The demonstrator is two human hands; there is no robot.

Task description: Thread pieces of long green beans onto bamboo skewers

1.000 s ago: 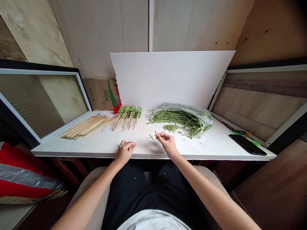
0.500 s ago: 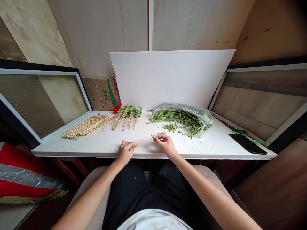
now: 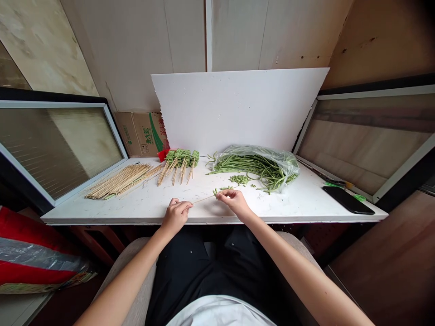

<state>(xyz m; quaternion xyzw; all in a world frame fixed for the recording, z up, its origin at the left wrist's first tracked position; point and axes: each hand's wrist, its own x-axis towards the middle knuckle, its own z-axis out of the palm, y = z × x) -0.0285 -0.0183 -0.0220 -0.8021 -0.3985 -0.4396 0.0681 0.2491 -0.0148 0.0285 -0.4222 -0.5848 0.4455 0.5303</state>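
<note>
My left hand [image 3: 176, 213] is closed around one end of a thin wooden skewer [image 3: 203, 199], just above the front edge of the white table. The skewer slants up to the right toward my right hand [image 3: 234, 202], whose fingertips pinch a piece of green bean [image 3: 215, 192] at its other end. Part of that piece is hidden by the fingers. Beyond the right hand lies a small heap of cut bean pieces [image 3: 239, 179]. Behind it, long green beans [image 3: 251, 165] spill from a clear plastic bag [image 3: 287, 159].
Bare skewers [image 3: 118, 181] lie in a pile at the left. Finished bean skewers [image 3: 181, 158] are stacked near a cardboard box [image 3: 142, 133]. A black phone [image 3: 348, 200] rests at the right. A white board [image 3: 238, 108] stands at the back, with framed glass panels on both sides.
The camera view has shifted slightly. Both hands keep nearly the same pose on the skewer and bean piece.
</note>
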